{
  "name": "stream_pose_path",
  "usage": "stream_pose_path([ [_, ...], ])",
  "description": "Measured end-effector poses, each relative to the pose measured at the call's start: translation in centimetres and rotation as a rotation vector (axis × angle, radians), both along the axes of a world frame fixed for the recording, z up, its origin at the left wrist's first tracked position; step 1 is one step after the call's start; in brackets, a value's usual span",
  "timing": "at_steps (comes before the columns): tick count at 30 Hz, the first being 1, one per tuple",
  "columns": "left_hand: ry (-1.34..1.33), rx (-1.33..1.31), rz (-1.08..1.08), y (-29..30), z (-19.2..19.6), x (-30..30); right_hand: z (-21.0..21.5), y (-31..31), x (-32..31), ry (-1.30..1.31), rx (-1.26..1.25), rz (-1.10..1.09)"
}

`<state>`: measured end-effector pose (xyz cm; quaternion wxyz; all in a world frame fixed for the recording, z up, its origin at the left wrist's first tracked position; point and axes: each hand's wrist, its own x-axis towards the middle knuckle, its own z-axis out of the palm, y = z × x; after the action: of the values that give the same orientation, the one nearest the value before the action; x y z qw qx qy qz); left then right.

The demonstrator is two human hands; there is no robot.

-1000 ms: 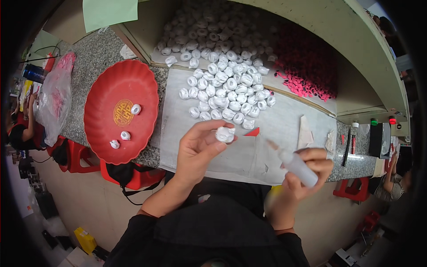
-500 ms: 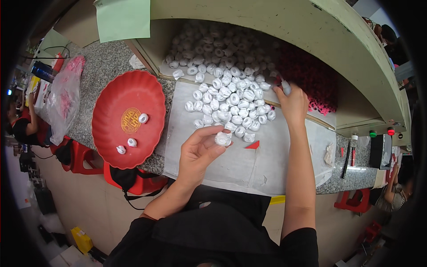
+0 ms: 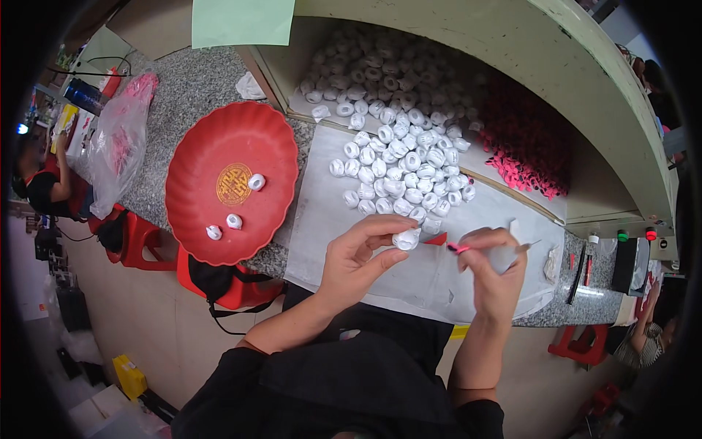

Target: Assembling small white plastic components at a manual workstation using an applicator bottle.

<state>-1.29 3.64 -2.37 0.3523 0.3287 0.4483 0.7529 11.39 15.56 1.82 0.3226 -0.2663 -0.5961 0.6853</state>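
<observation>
Between the thumb and fingers of my left hand [image 3: 356, 256] is a small white round piece [image 3: 405, 240], like the many heaped ahead. My right hand [image 3: 496, 271] pinches a small pink piece [image 3: 458, 249] just right of it, with a gap between them. A slim whitish tool with a thin tip [image 3: 521, 249] also sits in that hand, blurred; I cannot make out its kind. Beyond both hands lies the pile of white pieces [image 3: 409, 164], several showing a hole. A small red triangular piece [image 3: 436, 239] rests on the white sheet [image 3: 322, 234] under my hands.
A fluted red tray [image 3: 191, 219] at left holds three white pieces. Under the pale green shelf [image 3: 504, 44] are more white pieces and a heap of pink ones [image 3: 523, 164]. A plastic bag [image 3: 121, 154] lies far left. Other people sit at both sides.
My right hand has come back from the pink heap toward my left hand, bringing a pink piece. The left hand still holds its white piece. The view has shifted slightly.
</observation>
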Motion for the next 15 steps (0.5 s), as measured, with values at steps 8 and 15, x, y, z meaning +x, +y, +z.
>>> stream_pose_path([
  [8, 0.292, 0.008, 0.010, -0.4, 0.7, 1.0, -1.1, -3.0, -0.3, 0.078, -0.134, 0.082],
  [15, 0.299, -0.009, -0.024, -0.5, 1.1, 1.2, -1.4, -3.2, 0.0, 0.064, -0.111, 0.028],
])
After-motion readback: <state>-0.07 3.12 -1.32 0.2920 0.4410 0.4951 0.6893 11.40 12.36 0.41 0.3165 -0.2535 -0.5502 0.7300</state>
